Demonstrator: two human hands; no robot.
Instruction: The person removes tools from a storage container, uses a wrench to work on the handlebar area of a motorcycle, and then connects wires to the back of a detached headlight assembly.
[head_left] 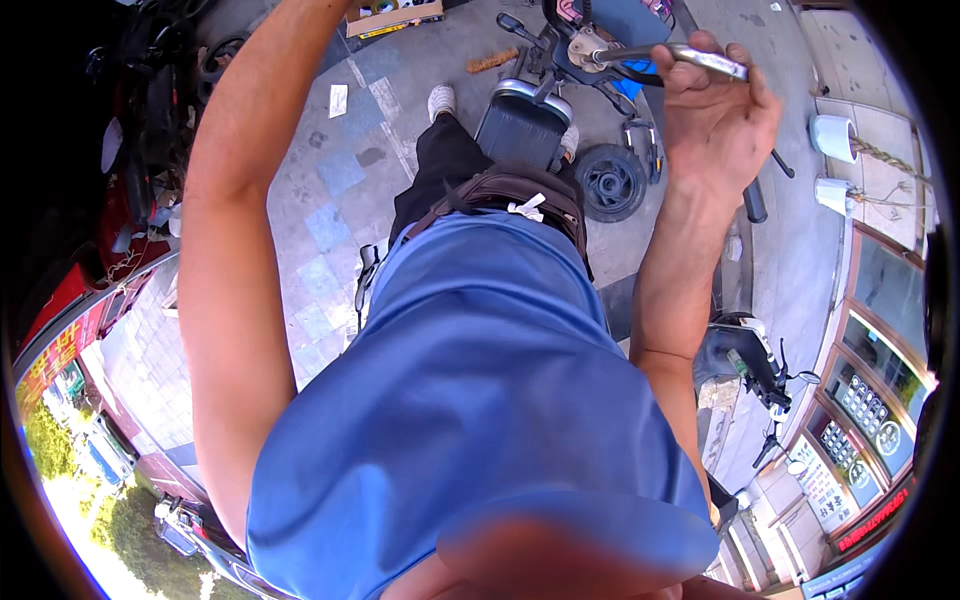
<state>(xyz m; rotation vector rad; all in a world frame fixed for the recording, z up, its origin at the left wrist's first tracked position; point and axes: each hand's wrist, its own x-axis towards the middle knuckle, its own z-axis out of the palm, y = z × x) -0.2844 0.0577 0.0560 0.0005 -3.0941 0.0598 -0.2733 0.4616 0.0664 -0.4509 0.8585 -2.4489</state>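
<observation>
My right hand (715, 115) is raised at the upper right, fingers closed around the handle of a silver wrench (700, 58). The wrench's far end sits on a pale metal fitting (583, 45) of a stripped-down scooter (560, 60) that stands in front of my feet. Across the left of the view my left forearm (230, 230) reaches up past the top edge, and its hand is out of sight. My blue shirt (470, 400) fills the middle of the view.
A small black wheel (612, 180) lies on the paved ground beside the scooter's grey footboard (525, 125). A cardboard box (395, 15) and a brush (492, 60) lie further off. Two white pots (832, 135) stand at the right. A parked scooter (750, 360) is behind me.
</observation>
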